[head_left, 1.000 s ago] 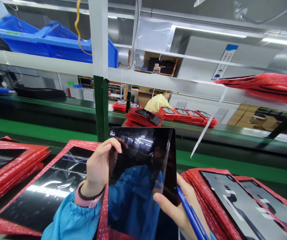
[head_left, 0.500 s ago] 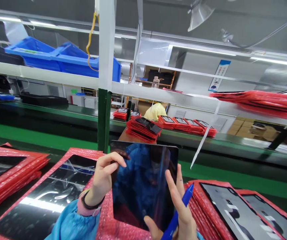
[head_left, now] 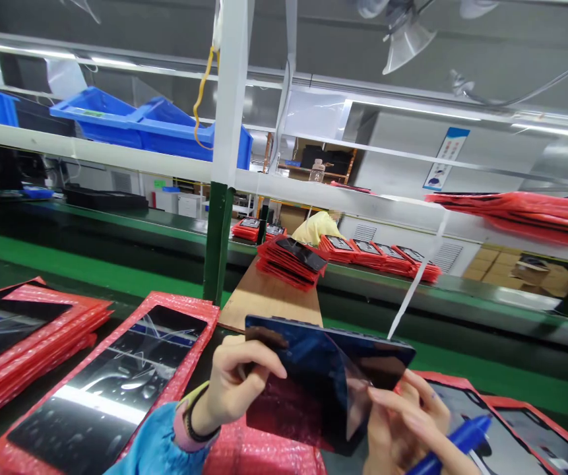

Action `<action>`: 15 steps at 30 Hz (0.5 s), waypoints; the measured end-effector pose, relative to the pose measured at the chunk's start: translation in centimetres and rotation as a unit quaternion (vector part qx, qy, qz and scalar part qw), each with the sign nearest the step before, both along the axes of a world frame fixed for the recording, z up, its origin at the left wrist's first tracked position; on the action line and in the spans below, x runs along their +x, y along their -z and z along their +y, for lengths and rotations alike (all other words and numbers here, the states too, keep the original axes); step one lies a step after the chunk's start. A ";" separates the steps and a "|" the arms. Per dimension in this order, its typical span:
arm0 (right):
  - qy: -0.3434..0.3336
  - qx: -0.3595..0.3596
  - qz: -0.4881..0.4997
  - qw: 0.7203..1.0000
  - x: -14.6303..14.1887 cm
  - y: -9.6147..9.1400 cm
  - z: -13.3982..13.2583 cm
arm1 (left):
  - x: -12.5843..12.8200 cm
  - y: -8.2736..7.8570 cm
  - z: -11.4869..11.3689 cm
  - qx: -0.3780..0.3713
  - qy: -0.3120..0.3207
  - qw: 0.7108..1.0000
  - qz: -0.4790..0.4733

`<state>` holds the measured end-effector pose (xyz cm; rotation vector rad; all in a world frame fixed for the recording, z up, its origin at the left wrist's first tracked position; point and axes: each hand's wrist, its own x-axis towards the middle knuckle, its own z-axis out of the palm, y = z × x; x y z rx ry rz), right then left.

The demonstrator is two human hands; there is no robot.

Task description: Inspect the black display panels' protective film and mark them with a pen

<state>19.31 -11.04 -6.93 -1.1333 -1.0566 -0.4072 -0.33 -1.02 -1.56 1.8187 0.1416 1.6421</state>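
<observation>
Dark panel is up off the bench, tilted with its glossy face toward the camera, held between both hands. Left hand is clenched on its left edge, thumb over the face, fingers behind. Right hand is at the lower right corner, fingertips pinching a thin clear film flap that stands off the face. The same hand grasps a blue pen that sticks out to the right.

Directly under the grip lies a red bubble bag. Just left of the left hand is a bagged panel lying flat. Further left is a stack of red bags. Right of the right hand are more bagged panels, partly hidden.

Beyond the grip is a wooden board with a red stack at its far end, then a green conveyor. A co-worker in yellow is behind it. Up left are a white post and blue bins on a shelf.
</observation>
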 end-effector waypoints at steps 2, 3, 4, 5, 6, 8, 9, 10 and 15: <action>0.085 0.045 -0.030 0.995 -0.1 -1.1 -0.1 | 0.4 0.2 -0.7 0.002 0.012 1.000 0.006; 0.102 0.069 -0.047 0.991 -0.1 -1.7 -0.2 | 0.6 0.4 -1.0 -0.002 0.013 1.000 0.002; 0.104 0.094 -0.059 0.988 -0.1 -2.3 -0.2 | 0.9 0.6 -1.3 -0.009 0.011 1.000 -0.012; 0.092 0.121 -0.067 0.986 0.0 -2.8 -0.3 | 1.1 0.8 -1.5 -0.016 0.013 0.999 -0.032; 0.070 0.149 -0.073 0.984 0.1 -3.2 -0.3 | 1.4 1.0 -1.8 -0.021 0.024 0.998 -0.053; 0.024 0.190 -0.054 0.980 0.2 -4.0 -0.1 | 1.9 1.2 -2.5 -0.025 0.072 0.994 -0.082; 0.006 0.206 -0.041 0.978 0.2 -4.4 0.0 | 2.0 1.2 -2.8 -0.026 0.104 0.991 -0.083; -0.010 0.215 -0.030 0.976 0.2 -4.7 0.2 | 2.1 1.1 -3.2 -0.030 0.133 0.987 -0.079; -0.098 0.144 0.047 0.984 0.9 -4.8 1.4 | 2.5 1.2 -4.6 -0.069 0.194 0.977 -0.055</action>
